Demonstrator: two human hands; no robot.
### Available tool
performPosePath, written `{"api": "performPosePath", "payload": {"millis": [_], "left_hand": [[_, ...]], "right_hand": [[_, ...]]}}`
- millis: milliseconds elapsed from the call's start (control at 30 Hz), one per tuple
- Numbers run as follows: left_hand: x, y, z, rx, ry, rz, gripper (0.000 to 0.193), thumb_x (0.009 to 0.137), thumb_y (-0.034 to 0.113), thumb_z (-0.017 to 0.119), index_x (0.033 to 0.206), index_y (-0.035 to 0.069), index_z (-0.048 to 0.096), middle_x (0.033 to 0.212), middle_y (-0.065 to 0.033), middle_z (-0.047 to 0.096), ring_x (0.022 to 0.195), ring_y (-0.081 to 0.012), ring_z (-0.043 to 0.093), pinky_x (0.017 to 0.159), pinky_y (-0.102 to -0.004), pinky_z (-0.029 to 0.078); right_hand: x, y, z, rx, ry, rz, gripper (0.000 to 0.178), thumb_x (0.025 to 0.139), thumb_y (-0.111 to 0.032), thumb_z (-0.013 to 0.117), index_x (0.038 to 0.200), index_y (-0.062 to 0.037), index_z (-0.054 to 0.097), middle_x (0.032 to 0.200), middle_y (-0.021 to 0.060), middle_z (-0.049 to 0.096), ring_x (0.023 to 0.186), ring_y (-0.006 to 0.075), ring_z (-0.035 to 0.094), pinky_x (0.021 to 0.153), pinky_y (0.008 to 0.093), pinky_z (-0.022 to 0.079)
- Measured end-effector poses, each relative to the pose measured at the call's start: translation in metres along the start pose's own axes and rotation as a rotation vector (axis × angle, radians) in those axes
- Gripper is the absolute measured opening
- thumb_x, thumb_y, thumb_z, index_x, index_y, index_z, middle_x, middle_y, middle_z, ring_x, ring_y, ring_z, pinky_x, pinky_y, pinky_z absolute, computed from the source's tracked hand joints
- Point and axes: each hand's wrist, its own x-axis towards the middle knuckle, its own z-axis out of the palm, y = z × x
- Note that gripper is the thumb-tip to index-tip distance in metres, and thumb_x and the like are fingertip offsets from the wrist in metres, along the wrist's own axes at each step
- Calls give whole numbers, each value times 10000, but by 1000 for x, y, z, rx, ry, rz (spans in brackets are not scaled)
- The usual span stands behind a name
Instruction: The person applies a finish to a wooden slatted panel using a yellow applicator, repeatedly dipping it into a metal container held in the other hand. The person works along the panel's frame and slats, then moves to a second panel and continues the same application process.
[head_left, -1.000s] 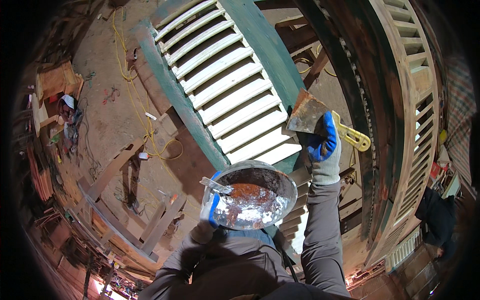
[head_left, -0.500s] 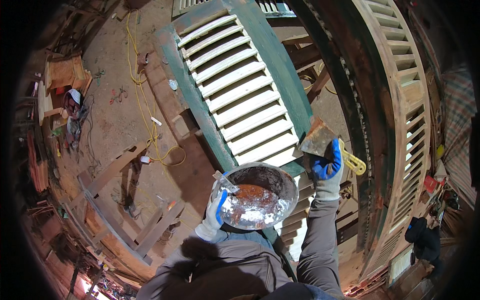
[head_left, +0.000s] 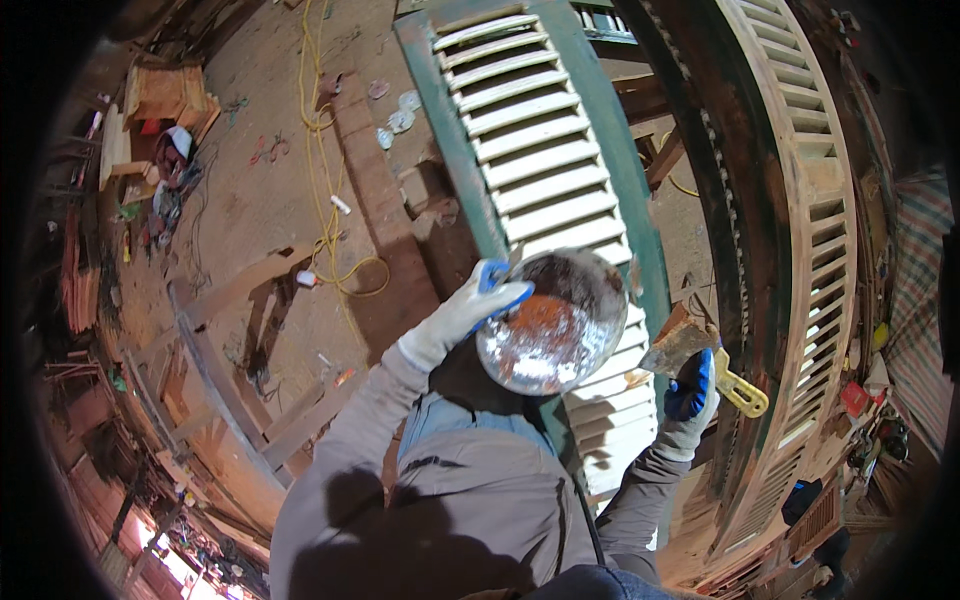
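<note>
My gloved left hand grips the left rim of a round metal bowl, with blue fingertips closed at its edge. Reddish-brown paste or residue coats the bowl's inside, which is tilted toward me. To the right, my gloved right hand is closed around a wide putty knife with a yellow handle. Its broad, rust-stained blade points up and left, apart from the bowl. Beneath the bowl lies a louvered shutter with a green frame and whitish slats.
A bare-wood louvered shutter stands along the right beside dark beams. On the floor at left lie a yellow cable, wooden planks and a white bottle. Striped cloth hangs at far right.
My left hand and the bowl have moved right and up, over the shutter. My right hand with the putty knife has shifted right and down. The whole view has turned slightly.
</note>
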Motion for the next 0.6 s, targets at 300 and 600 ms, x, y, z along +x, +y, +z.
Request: {"api": "performPosePath", "payload": {"millis": [300, 600], "left_hand": [[-79, -105, 6, -309, 141, 78, 576, 961, 216, 677, 1466, 27, 477, 1253, -120, 652, 1064, -200, 660, 973, -332, 516], [-238, -226, -80, -682, 416, 249, 206, 932, 82, 619, 1078, -26, 716, 1067, -159, 728, 1020, -294, 711, 937, -472, 593]], "right_hand": [[-118, -54, 78, -294, 116, -12, 389, 1010, -121, 646, 1356, 43, 576, 995, 28, 656, 701, 74, 561, 630, 231, 460], [-193, -25, -58, -712, 193, -368, 401, 988, -7, 597, 1386, -56, 608, 980, 63, 704, 741, 125, 655, 674, 261, 545]]}}
